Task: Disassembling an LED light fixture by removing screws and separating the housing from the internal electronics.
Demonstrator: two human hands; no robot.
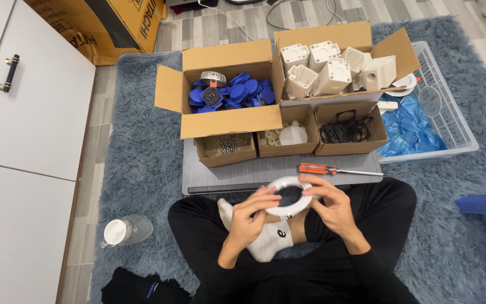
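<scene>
I sit cross-legged on a blue-grey rug and hold a white plastic ring [284, 183] over my lap with both hands. My left hand [252, 217] grips its left side with thumb and fingers across the rim. My right hand [331, 204] grips its right side. A black round part shows inside the ring. In front of my knees lies a grey board [237, 171] with an orange-handled screwdriver [338, 169] on it.
Cardboard boxes stand beyond the board: blue round parts [232, 93], cream housings [333, 70], screws [227, 146], small white pieces [288, 135], black rings [344, 132]. A clear tray [451, 121] with blue plastic sits right. A plastic bottle [125, 231] lies left, near white cabinets [23, 141].
</scene>
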